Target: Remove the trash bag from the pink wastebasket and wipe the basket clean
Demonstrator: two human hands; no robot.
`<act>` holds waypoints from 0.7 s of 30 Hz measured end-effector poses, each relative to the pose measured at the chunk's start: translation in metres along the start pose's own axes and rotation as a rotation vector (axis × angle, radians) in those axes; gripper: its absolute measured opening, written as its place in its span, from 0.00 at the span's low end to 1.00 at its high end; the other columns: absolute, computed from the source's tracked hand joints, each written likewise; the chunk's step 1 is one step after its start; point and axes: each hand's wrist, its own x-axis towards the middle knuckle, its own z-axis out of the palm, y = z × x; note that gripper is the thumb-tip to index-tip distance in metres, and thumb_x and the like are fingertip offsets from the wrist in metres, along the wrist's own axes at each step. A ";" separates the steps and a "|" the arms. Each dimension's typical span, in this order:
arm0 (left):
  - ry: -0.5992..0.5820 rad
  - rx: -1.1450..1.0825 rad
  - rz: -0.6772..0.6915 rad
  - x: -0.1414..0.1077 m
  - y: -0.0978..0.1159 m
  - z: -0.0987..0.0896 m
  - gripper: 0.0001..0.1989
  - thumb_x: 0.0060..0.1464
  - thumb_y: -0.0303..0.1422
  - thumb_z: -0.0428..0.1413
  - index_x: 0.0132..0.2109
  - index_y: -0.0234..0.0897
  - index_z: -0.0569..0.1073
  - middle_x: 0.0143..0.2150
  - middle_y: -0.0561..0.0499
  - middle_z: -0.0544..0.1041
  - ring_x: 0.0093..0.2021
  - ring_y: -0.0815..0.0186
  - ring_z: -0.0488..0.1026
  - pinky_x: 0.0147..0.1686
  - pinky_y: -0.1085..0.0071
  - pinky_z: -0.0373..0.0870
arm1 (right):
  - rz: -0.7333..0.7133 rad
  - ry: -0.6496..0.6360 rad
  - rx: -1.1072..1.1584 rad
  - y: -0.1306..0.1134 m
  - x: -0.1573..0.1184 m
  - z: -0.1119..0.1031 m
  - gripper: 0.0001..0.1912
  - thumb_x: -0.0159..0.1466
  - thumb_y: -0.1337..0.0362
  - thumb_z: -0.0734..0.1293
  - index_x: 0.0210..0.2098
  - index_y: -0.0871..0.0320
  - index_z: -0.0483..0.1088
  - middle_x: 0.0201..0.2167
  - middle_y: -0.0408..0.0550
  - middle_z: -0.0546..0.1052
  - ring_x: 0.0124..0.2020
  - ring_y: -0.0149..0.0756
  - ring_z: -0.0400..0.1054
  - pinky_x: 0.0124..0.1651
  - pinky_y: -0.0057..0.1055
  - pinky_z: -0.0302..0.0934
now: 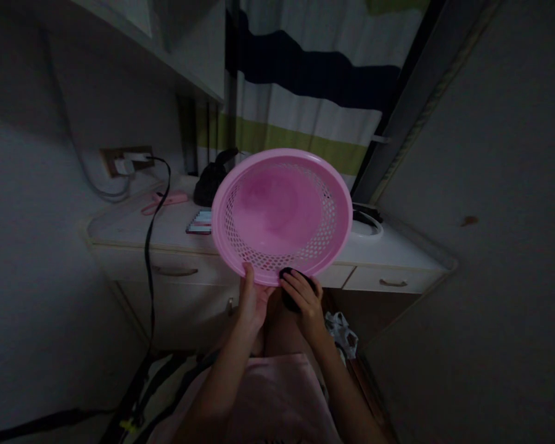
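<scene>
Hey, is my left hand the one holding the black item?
No, the black item is in your right hand, while your left hand holds the pink basket by its rim.

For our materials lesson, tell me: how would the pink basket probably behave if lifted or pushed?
The pink basket is probably light for its size, since holes run round its wall. It seems fairly stiff: the left hand grips its rim, which shows no visible bend. That round rim might let it roll on edge.
</scene>
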 end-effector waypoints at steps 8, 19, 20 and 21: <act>0.017 0.113 0.122 -0.008 0.002 0.014 0.23 0.55 0.43 0.52 0.57 0.45 0.63 0.59 0.44 0.68 0.53 0.57 0.69 0.49 0.58 0.69 | 0.156 0.222 -0.150 0.041 -0.017 -0.023 0.26 0.58 0.74 0.58 0.55 0.53 0.63 0.55 0.51 0.69 0.61 0.41 0.55 0.61 0.47 0.45; 0.046 0.114 0.140 -0.009 0.009 0.011 0.21 0.56 0.41 0.51 0.55 0.43 0.65 0.59 0.44 0.66 0.57 0.56 0.66 0.50 0.57 0.69 | 0.371 0.713 0.036 0.062 0.075 -0.068 0.26 0.60 0.72 0.58 0.57 0.52 0.62 0.60 0.49 0.62 0.61 0.40 0.56 0.60 0.48 0.52; 0.044 0.114 0.136 -0.009 0.008 0.011 0.21 0.55 0.41 0.51 0.55 0.43 0.66 0.59 0.44 0.66 0.57 0.55 0.66 0.49 0.57 0.69 | 0.392 0.731 0.060 0.062 0.081 -0.067 0.25 0.60 0.71 0.58 0.57 0.53 0.62 0.60 0.50 0.62 0.61 0.40 0.56 0.60 0.48 0.52; 0.043 0.112 0.132 -0.008 0.008 0.011 0.21 0.55 0.41 0.52 0.55 0.43 0.66 0.59 0.44 0.67 0.57 0.55 0.66 0.49 0.57 0.69 | 0.408 0.735 0.087 0.061 0.085 -0.066 0.24 0.61 0.70 0.58 0.57 0.53 0.62 0.60 0.50 0.62 0.60 0.40 0.56 0.60 0.48 0.53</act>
